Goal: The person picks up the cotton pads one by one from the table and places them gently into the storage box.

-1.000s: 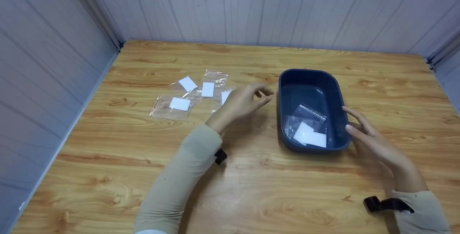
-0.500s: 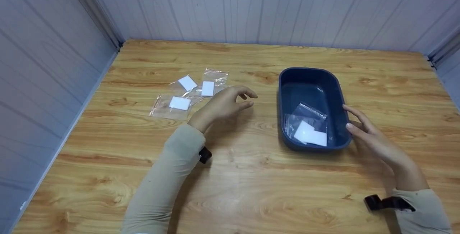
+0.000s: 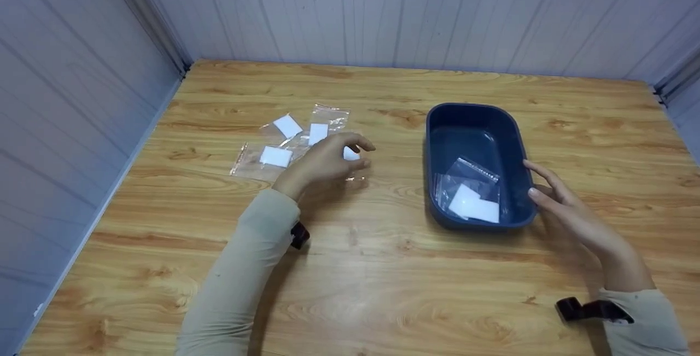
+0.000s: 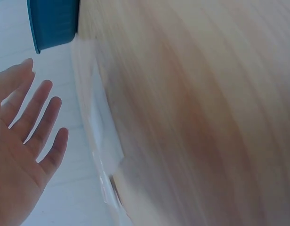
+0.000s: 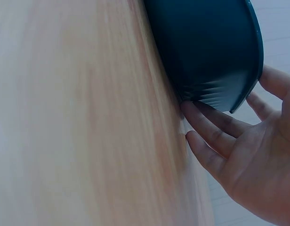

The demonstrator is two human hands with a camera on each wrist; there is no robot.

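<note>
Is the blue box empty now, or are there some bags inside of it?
Partly filled: clear bags with white pieces lie in the box, at its near end; its far end shows bare.

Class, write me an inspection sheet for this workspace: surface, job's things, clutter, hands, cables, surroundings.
Surface: wood-grain tabletop.
Job's things: dark blue bin containing at least two bagged white rectangles; four bagged white rectangles on the tabletop, left of the bin, one partly hidden.
Clutter: nothing seen.
Hands: left hand above the tabletop bags, holding nothing visible; right hand touching the bin's right side.
Cables: nothing seen.
Surroundings: pale panelled walls behind and at both sides.
</note>
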